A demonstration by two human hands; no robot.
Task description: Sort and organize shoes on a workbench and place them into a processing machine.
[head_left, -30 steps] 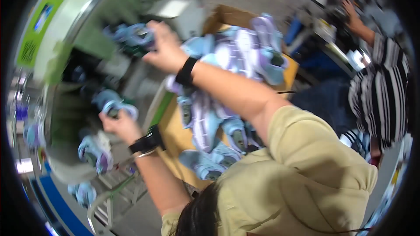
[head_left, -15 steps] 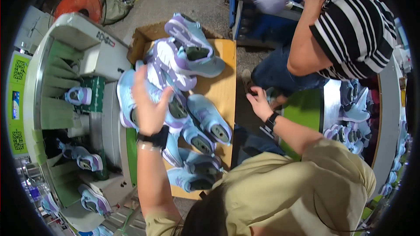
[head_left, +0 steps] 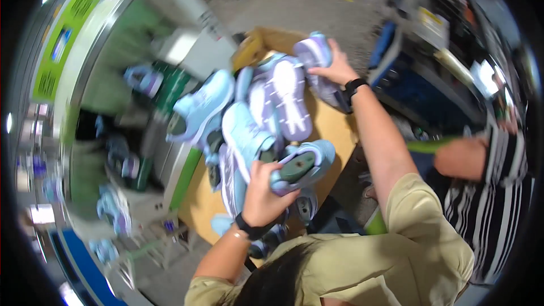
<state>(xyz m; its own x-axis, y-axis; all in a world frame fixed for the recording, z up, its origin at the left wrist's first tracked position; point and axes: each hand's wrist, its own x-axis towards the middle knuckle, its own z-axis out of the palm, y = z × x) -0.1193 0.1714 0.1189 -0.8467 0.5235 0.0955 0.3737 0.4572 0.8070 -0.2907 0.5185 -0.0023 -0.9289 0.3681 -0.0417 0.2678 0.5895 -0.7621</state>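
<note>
Light-blue and lavender sneakers lie heaped on a tan tabletop (head_left: 195,207). Near the front of the heap, my left hand (head_left: 263,195) is closed round the heel of a light-blue sneaker (head_left: 320,156), whose opening shows a dark green inside. At the far right of the heap my right hand (head_left: 338,69) grips a lavender sneaker (head_left: 310,52), thumb on the near side and fingers behind. Between my hands, a sneaker with its white and lavender sole up (head_left: 290,99) leans on the others. Another blue sneaker (head_left: 207,105) lies at the heap's left edge.
A cardboard box edge (head_left: 263,39) rises behind the heap. On the left stands a pale machine (head_left: 187,0) with sneakers on its green-curtained racks. A person in a striped shirt (head_left: 481,209) is close on my right, beside blue-sided equipment (head_left: 419,90).
The view has swung round. My right hand has moved from beside the table onto a lavender sneaker; my left has come nearer and closed on a blue one. The heaped sneakers have shifted.
</note>
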